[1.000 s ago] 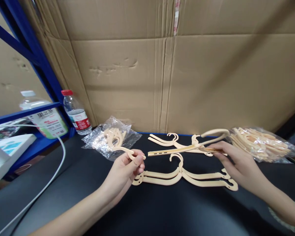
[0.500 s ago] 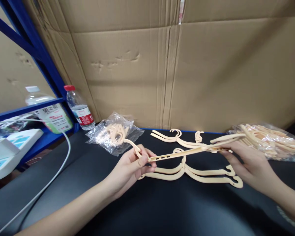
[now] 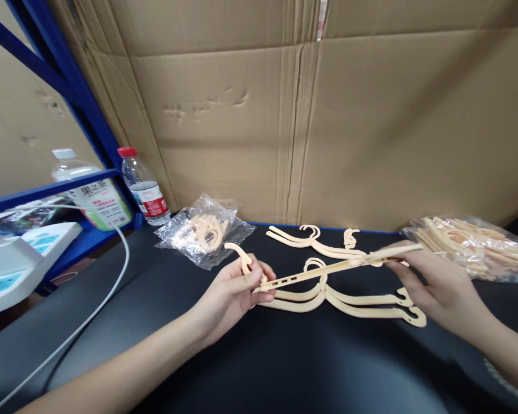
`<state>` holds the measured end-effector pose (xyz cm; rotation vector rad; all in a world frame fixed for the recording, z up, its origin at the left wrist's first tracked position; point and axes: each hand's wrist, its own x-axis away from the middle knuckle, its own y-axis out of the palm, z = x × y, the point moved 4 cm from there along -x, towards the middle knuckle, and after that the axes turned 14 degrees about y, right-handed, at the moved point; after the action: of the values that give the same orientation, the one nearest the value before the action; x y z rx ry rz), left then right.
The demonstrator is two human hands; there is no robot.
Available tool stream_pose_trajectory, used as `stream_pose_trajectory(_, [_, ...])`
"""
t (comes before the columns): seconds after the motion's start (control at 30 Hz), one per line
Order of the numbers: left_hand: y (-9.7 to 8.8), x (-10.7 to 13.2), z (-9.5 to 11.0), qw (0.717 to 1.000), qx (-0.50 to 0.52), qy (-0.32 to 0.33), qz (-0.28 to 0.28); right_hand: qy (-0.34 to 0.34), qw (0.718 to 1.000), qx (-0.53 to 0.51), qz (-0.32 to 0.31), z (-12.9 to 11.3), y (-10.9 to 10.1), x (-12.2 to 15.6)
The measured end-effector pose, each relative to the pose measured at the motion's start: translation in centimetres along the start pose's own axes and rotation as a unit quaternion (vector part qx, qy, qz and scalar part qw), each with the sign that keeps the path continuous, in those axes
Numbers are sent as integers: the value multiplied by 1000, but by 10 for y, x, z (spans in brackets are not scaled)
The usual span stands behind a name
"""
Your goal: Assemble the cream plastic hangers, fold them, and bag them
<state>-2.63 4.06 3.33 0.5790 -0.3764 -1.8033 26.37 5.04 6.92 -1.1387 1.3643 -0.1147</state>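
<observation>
My left hand [image 3: 235, 293] is closed in a pinch on a small cream plastic hook piece [image 3: 240, 256], its curved top sticking up above my fingers. My right hand [image 3: 431, 284] grips the far end of a long cream hanger arm [image 3: 328, 269] with slots near its left tip. That tip meets the hook piece at my left fingers. Below them, assembled cream hangers [image 3: 349, 299] lie stacked on the black table [image 3: 259, 368]. Another pair of hangers [image 3: 315, 241] lies farther back.
A clear bag of hook pieces [image 3: 205, 230] lies at back left, and a bag of hanger arms [image 3: 470, 247] at right. Two bottles [image 3: 144, 187] stand by a blue shelf frame [image 3: 56, 77]. A white cable [image 3: 90, 316] crosses the left. Cardboard [image 3: 328, 115] walls the back.
Both hands came together: the slotted end of the arm, apart from the hook piece a second ago, now touches it at my left fingers. The hook piece has turned upright.
</observation>
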Motion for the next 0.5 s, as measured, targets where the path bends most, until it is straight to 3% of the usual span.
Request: stream_pose_trajectory(0.5, [2,-1,3,1000,5,-6,-28,-6,1000,-10,1,7,0,-1])
